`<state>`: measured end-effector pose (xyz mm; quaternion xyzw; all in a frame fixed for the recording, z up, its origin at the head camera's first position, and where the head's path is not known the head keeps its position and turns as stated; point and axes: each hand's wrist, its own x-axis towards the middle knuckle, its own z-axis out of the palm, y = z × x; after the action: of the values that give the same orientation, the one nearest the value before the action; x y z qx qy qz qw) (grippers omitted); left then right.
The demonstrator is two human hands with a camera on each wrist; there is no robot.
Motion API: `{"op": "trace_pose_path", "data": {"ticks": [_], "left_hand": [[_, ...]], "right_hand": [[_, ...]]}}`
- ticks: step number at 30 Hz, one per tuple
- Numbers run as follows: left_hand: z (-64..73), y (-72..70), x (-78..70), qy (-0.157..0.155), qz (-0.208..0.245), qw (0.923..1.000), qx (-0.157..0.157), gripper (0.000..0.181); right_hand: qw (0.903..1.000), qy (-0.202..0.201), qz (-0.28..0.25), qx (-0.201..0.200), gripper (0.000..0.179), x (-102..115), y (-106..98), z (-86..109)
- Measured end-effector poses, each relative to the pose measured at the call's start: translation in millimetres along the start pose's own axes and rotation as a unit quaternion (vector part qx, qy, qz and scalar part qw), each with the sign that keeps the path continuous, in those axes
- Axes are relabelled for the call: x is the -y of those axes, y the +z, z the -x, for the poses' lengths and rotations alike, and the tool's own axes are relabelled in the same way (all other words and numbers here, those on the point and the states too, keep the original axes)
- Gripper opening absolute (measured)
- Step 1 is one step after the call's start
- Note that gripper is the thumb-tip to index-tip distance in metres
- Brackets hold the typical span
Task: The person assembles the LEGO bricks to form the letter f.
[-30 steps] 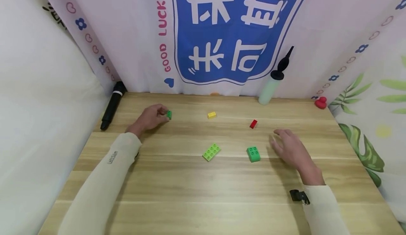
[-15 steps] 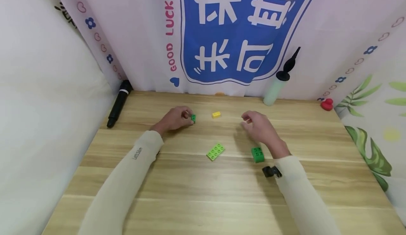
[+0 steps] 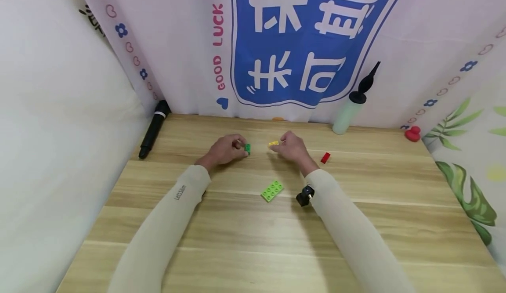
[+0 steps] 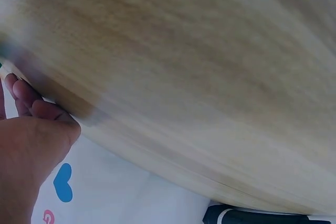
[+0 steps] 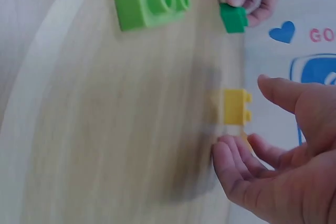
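Observation:
My left hand [image 3: 226, 149] pinches a small green toy building brick [image 3: 247, 148] between thumb and fingertips, low over the table's far part. Just right of it lies a small yellow building brick [image 3: 273, 143]. My right hand [image 3: 295, 149] has come to this brick; in the right wrist view its thumb and fingers stand apart on either side of the yellow brick [image 5: 234, 106], with a gap left. A flat lime-green eight-stud-style brick [image 3: 272, 191] lies nearer me. Right of my right wrist is a small red brick [image 3: 325, 157]. The left wrist view shows little of the held brick.
A black cylindrical object [image 3: 154, 129] lies at the table's left edge. At the back stand a pale green hand pump [image 3: 348, 113] with a black nozzle and a small red object [image 3: 413, 134]. A printed cloth [image 3: 189, 64] hangs behind the wooden table [image 3: 253, 249].
My left hand has carried the small green brick rightward. My right hand has swept left, past the red brick, to the yellow one. My right arm now hides the larger green brick.

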<state>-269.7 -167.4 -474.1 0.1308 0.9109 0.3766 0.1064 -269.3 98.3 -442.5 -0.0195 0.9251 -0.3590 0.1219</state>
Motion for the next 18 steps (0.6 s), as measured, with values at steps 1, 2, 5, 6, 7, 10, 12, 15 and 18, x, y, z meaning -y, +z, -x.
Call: {"op": "trace_pose_path", "data": {"ticks": [1, 2, 5, 6, 7, 10, 12, 15, 18], "left_hand": [[0.1, 0.2, 0.3, 0.000, -0.001, 1.0000, 0.000, 0.034], [0.2, 0.3, 0.6, 0.001, -0.003, 1.0000, -0.001, 0.034], [1.5, -0.2, -0.5, 0.001, -0.007, 1.0000, 0.000, 0.034], [1.9, -0.4, -0.8, 0.002, -0.008, 1.0000, 0.000, 0.035], [2.5, -0.6, -1.2, 0.003, -0.009, 1.0000, 0.000, 0.035], [3.2, -0.4, -1.8, 0.002, -0.011, 0.9999, 0.003, 0.035], [3.3, 0.0, -2.3, -0.001, -0.012, 0.9999, 0.004, 0.035], [3.4, 0.4, -2.4, -0.003, -0.014, 0.9999, 0.004, 0.035], [3.6, 1.1, -1.9, 0.000, -0.014, 0.9999, 0.003, 0.035]], "right_hand": [[1.0000, 0.007, -0.002, -0.006, 0.053, 2, 4, -0.8], [0.9999, 0.012, -0.001, -0.012, 0.055, 3, 7, -1.5], [0.9994, 0.019, 0.015, -0.027, 0.055, 5, 13, -4.8], [0.9991, 0.018, 0.021, -0.032, 0.054, 5, 14, -5.4], [0.9989, 0.019, 0.023, -0.036, 0.053, 6, 15, -6.0], [0.9983, 0.024, 0.032, -0.042, 0.051, 6, 18, -7.3], [0.9982, 0.026, 0.030, -0.044, 0.049, 5, 18, -7.8], [0.9979, 0.019, 0.037, -0.049, 0.046, 4, 19, -9.2], [0.9977, 0.007, 0.043, -0.051, 0.043, 3, 20, -10.3]]}}
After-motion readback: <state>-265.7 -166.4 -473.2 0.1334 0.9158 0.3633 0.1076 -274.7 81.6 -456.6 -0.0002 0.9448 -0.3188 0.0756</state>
